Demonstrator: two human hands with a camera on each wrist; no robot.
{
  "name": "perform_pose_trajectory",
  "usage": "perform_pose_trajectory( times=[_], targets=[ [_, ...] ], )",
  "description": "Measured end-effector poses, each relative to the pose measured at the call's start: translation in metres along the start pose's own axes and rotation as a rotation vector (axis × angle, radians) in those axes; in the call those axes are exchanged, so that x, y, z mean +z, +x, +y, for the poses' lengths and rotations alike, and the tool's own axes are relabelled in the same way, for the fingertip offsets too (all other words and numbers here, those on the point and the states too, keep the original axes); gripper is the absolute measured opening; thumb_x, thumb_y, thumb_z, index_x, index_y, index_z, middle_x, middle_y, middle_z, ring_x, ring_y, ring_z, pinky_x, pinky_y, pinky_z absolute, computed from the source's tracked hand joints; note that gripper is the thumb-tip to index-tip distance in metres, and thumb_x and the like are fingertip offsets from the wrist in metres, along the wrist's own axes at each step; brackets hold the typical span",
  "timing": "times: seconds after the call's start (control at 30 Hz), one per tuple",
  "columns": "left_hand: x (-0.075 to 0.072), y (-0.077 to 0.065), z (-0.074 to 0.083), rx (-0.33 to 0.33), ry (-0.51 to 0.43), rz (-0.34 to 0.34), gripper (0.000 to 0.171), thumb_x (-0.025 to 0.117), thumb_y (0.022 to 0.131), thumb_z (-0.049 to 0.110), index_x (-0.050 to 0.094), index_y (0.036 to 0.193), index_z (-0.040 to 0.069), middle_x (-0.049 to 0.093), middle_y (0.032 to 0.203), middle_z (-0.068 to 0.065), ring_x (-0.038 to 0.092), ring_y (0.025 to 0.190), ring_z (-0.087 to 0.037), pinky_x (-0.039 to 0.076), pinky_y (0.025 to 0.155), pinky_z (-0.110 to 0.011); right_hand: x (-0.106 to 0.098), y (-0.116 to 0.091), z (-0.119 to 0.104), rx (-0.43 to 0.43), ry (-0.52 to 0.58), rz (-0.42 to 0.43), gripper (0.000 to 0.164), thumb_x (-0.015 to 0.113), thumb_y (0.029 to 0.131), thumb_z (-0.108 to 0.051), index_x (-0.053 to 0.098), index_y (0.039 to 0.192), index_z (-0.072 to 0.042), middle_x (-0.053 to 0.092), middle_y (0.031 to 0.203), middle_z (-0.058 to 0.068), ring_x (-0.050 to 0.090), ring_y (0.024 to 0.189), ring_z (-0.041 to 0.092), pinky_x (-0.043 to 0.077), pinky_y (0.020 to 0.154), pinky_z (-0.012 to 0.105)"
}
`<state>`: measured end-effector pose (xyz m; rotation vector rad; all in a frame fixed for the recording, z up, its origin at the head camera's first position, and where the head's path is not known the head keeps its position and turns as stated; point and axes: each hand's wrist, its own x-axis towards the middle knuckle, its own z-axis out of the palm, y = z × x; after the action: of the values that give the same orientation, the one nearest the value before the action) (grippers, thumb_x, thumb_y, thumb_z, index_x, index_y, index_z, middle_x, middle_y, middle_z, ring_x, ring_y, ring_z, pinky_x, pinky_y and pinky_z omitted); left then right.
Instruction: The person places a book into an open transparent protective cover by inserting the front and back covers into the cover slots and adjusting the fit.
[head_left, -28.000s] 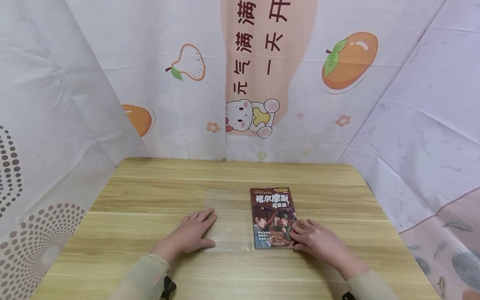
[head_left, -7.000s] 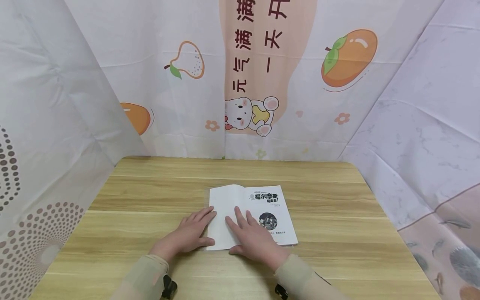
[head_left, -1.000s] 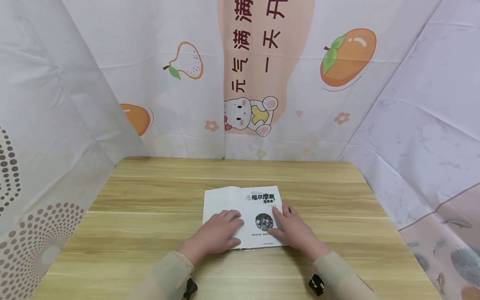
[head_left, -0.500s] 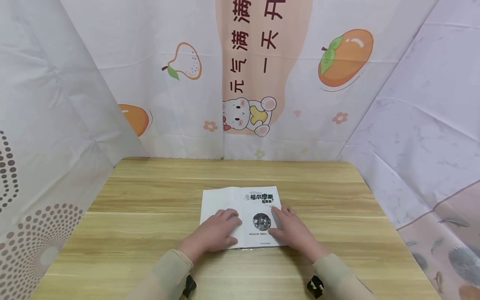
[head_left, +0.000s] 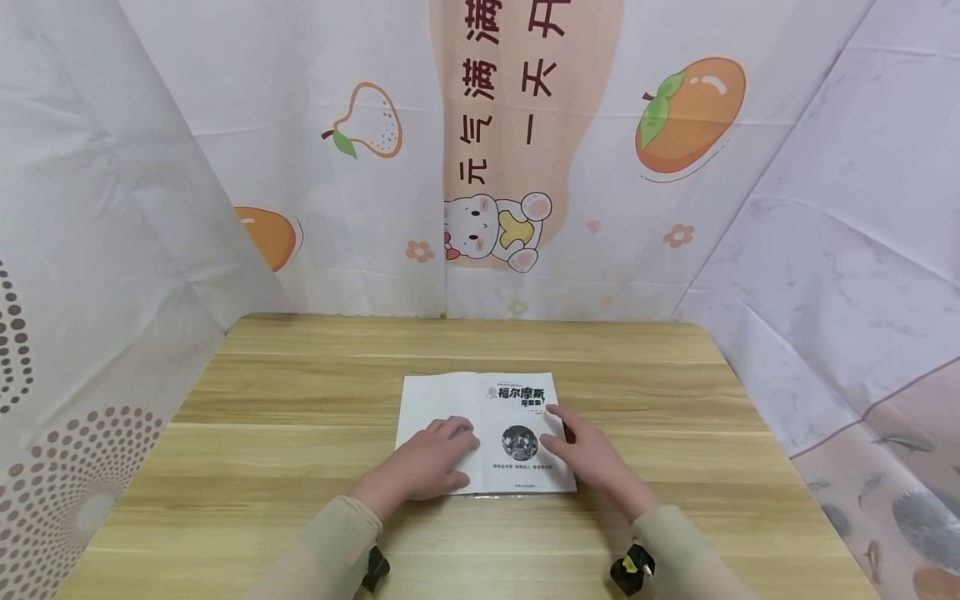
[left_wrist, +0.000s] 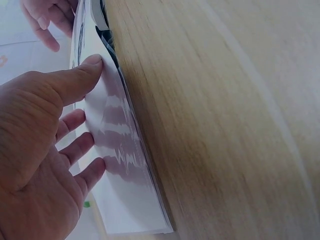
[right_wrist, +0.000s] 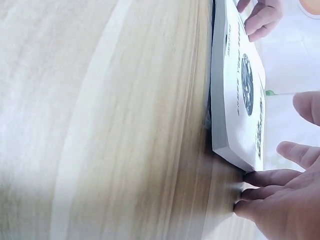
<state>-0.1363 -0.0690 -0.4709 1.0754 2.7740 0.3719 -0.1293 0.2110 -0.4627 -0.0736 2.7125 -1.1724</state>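
An open paperback book (head_left: 525, 478) lies on the table in the head view, showing a blank left page and a title page with a round dark picture. My left hand (head_left: 426, 463) rests on the left page with relaxed fingers. In the left wrist view, its fingertips touch the white page (left_wrist: 131, 205), whose surface is glossy. My right hand (head_left: 596, 460) is at the book's right edge, with thumb and forefinger raised over the title page. From the right wrist, the other fingers (right_wrist: 272, 177) appear beside the page block's corner, touching the table or edge.
The wood-grain table (head_left: 300, 400) extends around the book on all sides. Printed curtains (head_left: 337, 208) hang behind it and at both sides. A thin edge of clear plastic (head_left: 491, 497) shows under the book's near side.
Earlier the book lay closed, cover up, beside a clear plastic sheet; now it is open over that spot. Lately, my right thumb and forefinger have lifted off the page, and the book has shifted slightly left.
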Motion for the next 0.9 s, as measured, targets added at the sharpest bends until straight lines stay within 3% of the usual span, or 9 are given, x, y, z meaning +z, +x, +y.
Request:
perform_pose_trajectory(
  times=[0.53,0.9],
  targets=[
    [-0.0010,0.0007,-0.0002,0.019,-0.004,0.006,0.048,0.068,0.089,0.032,0.052,0.131,0.014,0.043,0.139,-0.009,0.043,0.124,-0.029,0.042,0.101,-0.046,-0.0035,0.0017,0.0024,0.023,0.100,0.027,0.048,0.058,0.096,-0.027,0.047,0.141,-0.016,0.042,0.145,0.020,0.039,0.131,0.036,0.033,0.107,0.055],
    [0.0004,0.0003,0.0009,0.012,-0.013,0.003,0.047,0.067,0.089,0.031,0.052,0.131,0.014,0.042,0.140,-0.009,0.043,0.124,-0.030,0.043,0.099,-0.047,-0.0036,0.0015,0.0024,0.024,0.103,0.055,0.041,0.056,0.097,-0.023,0.052,0.137,-0.013,0.046,0.143,0.019,0.041,0.130,0.034,0.035,0.106,0.053]
  ],
)
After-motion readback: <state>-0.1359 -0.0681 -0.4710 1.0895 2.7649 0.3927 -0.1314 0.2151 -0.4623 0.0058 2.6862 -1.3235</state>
